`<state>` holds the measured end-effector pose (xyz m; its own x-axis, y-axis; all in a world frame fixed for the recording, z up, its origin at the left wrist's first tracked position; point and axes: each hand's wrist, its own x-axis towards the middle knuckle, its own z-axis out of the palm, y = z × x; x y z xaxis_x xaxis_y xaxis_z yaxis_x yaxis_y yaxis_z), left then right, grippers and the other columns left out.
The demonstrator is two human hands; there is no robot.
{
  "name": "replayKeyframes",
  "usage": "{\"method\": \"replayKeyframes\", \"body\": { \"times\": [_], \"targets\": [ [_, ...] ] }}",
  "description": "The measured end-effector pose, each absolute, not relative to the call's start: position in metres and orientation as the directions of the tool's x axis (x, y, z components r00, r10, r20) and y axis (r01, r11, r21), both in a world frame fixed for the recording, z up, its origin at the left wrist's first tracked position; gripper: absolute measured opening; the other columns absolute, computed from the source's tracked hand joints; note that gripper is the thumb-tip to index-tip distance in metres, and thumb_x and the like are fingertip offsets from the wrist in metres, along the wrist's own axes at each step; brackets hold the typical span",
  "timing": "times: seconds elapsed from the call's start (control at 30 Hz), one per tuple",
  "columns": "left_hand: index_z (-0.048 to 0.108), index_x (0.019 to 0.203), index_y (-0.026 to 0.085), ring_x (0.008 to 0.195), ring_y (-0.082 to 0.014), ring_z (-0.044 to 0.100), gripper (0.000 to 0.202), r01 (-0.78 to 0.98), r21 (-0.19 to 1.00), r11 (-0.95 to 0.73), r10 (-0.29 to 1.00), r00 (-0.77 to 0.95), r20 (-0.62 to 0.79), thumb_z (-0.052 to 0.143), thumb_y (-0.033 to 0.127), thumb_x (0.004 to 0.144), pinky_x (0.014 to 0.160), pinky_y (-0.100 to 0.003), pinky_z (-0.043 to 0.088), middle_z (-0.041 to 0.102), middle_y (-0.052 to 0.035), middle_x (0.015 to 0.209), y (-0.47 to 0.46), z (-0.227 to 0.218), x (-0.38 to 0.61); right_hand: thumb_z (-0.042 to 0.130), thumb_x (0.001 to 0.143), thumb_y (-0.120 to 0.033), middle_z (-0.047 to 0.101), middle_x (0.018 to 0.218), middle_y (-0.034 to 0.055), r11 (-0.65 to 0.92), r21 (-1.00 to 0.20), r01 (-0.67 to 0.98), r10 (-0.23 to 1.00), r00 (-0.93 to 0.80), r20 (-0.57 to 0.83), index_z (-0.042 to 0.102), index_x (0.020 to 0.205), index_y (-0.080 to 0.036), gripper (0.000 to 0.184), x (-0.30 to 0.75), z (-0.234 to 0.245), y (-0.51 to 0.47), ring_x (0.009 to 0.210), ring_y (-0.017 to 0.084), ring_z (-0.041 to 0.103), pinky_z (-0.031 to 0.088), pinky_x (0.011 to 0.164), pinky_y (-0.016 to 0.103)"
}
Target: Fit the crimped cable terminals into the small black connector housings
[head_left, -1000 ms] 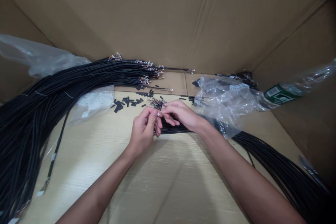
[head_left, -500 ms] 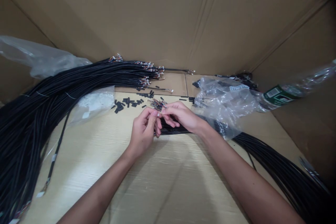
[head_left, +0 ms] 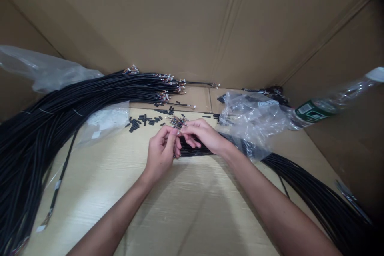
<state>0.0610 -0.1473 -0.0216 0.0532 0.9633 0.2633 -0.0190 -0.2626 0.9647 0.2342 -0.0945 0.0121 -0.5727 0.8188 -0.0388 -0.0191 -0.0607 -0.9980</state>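
Both our hands meet over the table point(head_left: 192, 208): the left hand point(head_left: 162, 146) pinches a tiny pale piece point(head_left: 179, 132), while the right hand point(head_left: 204, 136) has thumb and forefinger closed beside it, on what we cannot tell. Beneath runs a black cable bundle point(head_left: 300, 180); fanned wire ends point(head_left: 177, 122) show just beyond our fingertips. We would do well to pinch near the tip, brace one hand against the other and spare neighbouring strands. Farther lie loose black sleeves point(head_left: 145, 119), then a second cable bundle point(head_left: 105, 88).
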Motion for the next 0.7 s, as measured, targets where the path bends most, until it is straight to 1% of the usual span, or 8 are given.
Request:
{"method": "replayKeyframes", "body": {
  "times": [0.23,0.33,0.5,0.6,0.7],
  "targets": [
    [0.062,0.098,0.018,0.048,-0.0090,0.058,0.031,-0.008,0.964,-0.265,0.963,0.047,0.265,0.057,0.046,0.108,0.046,-0.020,0.047,0.061,0.0022,0.068,-0.1462,-0.0219,0.0621,0.061,0.091,-0.036,0.057,0.050,-0.0004,-0.050,-0.999,0.000,0.824,-0.564,-0.041,0.060,0.067,-0.016,0.031,0.2334,0.0107,-0.0951,0.040,0.007,0.042,0.030,0.039,0.019],
    [0.061,0.097,0.018,0.049,-0.0088,0.058,0.029,0.071,0.950,-0.303,0.953,0.028,0.302,0.056,0.044,0.109,0.048,-0.019,0.046,0.062,0.0017,0.068,-0.1478,-0.0220,0.0607,0.060,0.090,-0.035,0.056,0.050,-0.0012,-0.039,-0.999,0.011,0.830,-0.556,-0.038,0.060,0.067,-0.016,0.031,0.2320,0.0126,-0.0964,0.039,0.007,0.041,0.029,0.039,0.019],
    [0.062,0.098,0.018,0.051,-0.0085,0.059,0.023,0.254,0.885,-0.390,0.916,0.012,0.401,0.054,0.036,0.111,0.051,-0.019,0.048,0.063,0.0016,0.068,-0.1502,-0.0227,0.0586,0.058,0.089,-0.032,0.055,0.047,-0.0015,-0.024,-0.999,0.036,0.837,-0.546,-0.040,0.056,0.063,-0.017,0.029,0.2291,0.0143,-0.0972,0.038,0.007,0.041,0.028,0.039,0.019],
    [0.062,0.098,0.019,0.051,-0.0085,0.059,0.022,0.291,0.868,-0.402,0.908,0.006,0.419,0.054,0.035,0.111,0.051,-0.019,0.048,0.063,0.0022,0.068,-0.1511,-0.0233,0.0597,0.058,0.089,-0.032,0.055,0.047,-0.0013,-0.026,-0.999,0.044,0.834,-0.550,-0.046,0.056,0.063,-0.017,0.030,0.2281,0.0135,-0.0974,0.038,0.007,0.041,0.029,0.039,0.019],
    [0.061,0.098,0.019,0.050,-0.0087,0.059,0.021,0.278,0.872,-0.402,0.907,-0.011,0.422,0.054,0.034,0.111,0.050,-0.019,0.047,0.063,0.0024,0.068,-0.1519,-0.0242,0.0616,0.058,0.090,-0.035,0.055,0.048,-0.0012,-0.030,-0.999,0.042,0.831,-0.554,-0.049,0.056,0.064,-0.017,0.031,0.2279,0.0124,-0.0980,0.039,0.007,0.042,0.030,0.040,0.019]
  ]
}}
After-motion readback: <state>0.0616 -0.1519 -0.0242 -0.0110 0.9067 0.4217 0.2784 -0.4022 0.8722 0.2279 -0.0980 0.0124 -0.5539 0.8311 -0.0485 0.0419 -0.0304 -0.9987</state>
